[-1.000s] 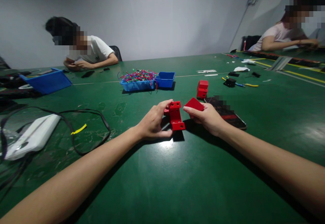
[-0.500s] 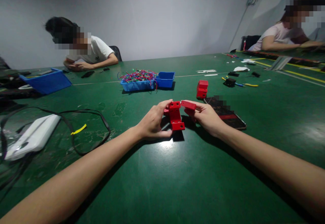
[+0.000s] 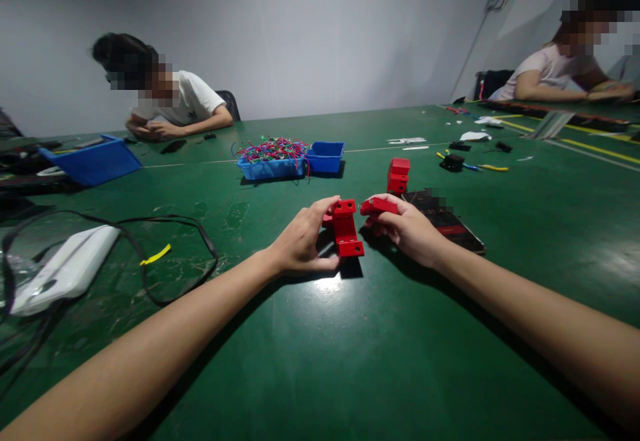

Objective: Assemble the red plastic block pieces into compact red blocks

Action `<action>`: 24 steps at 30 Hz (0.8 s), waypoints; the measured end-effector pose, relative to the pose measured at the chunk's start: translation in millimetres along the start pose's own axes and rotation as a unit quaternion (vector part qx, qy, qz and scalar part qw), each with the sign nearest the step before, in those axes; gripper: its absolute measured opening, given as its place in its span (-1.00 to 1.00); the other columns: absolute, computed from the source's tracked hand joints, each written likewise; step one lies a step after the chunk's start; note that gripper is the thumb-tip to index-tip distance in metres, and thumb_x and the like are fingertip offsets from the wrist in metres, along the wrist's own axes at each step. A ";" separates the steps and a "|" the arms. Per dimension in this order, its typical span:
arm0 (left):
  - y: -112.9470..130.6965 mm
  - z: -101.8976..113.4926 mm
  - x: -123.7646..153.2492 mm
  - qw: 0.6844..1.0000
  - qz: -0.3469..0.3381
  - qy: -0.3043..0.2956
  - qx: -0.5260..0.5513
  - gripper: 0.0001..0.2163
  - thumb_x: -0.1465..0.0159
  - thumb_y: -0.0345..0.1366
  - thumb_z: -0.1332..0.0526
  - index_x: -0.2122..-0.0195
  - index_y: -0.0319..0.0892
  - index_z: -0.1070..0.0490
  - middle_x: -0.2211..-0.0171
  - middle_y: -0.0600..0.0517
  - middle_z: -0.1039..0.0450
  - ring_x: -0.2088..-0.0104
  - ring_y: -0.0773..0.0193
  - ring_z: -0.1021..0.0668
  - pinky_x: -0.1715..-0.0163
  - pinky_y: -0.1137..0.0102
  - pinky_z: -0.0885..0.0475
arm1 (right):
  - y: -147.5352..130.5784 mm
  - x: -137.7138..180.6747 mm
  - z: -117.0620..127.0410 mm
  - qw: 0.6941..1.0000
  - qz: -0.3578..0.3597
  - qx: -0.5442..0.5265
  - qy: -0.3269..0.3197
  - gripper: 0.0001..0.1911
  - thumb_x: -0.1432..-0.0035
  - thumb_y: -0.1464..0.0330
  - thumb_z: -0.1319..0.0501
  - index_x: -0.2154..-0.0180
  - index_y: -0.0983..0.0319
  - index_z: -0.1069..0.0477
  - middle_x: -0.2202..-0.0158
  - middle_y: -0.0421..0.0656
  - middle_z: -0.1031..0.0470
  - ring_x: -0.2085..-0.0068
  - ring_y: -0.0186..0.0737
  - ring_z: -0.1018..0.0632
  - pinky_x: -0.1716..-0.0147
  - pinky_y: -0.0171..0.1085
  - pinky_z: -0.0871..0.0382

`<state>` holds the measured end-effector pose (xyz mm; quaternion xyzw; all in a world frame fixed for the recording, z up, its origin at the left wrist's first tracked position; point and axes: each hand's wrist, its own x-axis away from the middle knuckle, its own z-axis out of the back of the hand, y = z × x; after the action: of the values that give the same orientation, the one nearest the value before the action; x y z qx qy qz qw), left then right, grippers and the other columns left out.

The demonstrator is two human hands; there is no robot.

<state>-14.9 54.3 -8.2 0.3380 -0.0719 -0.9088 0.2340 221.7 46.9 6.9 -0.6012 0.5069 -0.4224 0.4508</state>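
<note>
My left hand (image 3: 305,238) grips a red bracket-like block (image 3: 345,229) with round holes in its end faces, standing just above or on the table. The thumb is low and the fingers are at its top left. A smaller red piece (image 3: 380,206) is pinched in my right hand (image 3: 407,228), a short gap to the right of the block. Parts of both pieces are hidden by my fingers. Behind my right hand stands another red block (image 3: 399,176). A dark phone (image 3: 447,221) lies beside that hand, partly covered by it.
A blue bin (image 3: 273,169) full of coloured wires stands beside a smaller blue bin (image 3: 326,158). On the left are a white device (image 3: 70,271), a black cable (image 3: 205,241) and a yellow strip (image 3: 156,255). Two people sit across the green table (image 3: 320,361).
My right hand has drawn slightly right, and the small red piece has turned and moved away from the block. My left hand and its block hold still.
</note>
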 end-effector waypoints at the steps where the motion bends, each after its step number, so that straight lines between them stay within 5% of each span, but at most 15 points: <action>1: 0.1 0.0 0.0 1.000 -0.001 0.000 0.001 -0.07 -0.06 -0.24 -0.37 -0.38 -0.13 0.16 -0.25 -0.29 -0.22 -0.03 -0.08 -0.53 -0.07 -0.04 -0.47 | -0.9 0.3 0.1 1.000 -0.004 -0.010 0.006 -0.63 0.23 0.49 -0.34 0.26 0.17 -0.41 0.34 -0.23 -0.61 0.40 -0.29 -0.56 0.48 -0.35 -0.25; 17: -1.9 0.4 0.2 1.000 -0.011 0.002 0.001 -0.08 -0.08 -0.22 -0.37 -0.37 -0.15 0.14 -0.25 -0.30 -0.22 -0.09 -0.11 -0.50 -0.08 -0.04 -0.48 | -7.8 0.7 2.3 0.982 -0.110 -0.155 -0.015 -0.79 0.23 0.45 -0.13 0.41 0.19 -0.38 0.50 -0.08 -0.52 0.52 -0.17 -0.44 0.53 -0.24 -0.27; 24: -1.5 1.2 0.6 1.000 -0.008 0.001 0.000 -0.09 -0.08 -0.23 -0.36 -0.38 -0.16 0.14 -0.25 -0.31 -0.22 -0.06 -0.08 -0.52 -0.07 -0.04 -0.48 | -7.1 0.4 -1.9 0.981 -0.115 -0.158 -0.008 -0.89 -0.12 0.39 -0.15 0.34 0.24 -0.45 0.47 -0.10 -0.50 0.48 -0.23 -0.45 0.48 -0.27 -0.38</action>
<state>-16.6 55.3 -8.1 0.3391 -0.0689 -0.9104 0.2268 221.5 46.9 14.2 -0.7228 0.4910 -0.3810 0.3022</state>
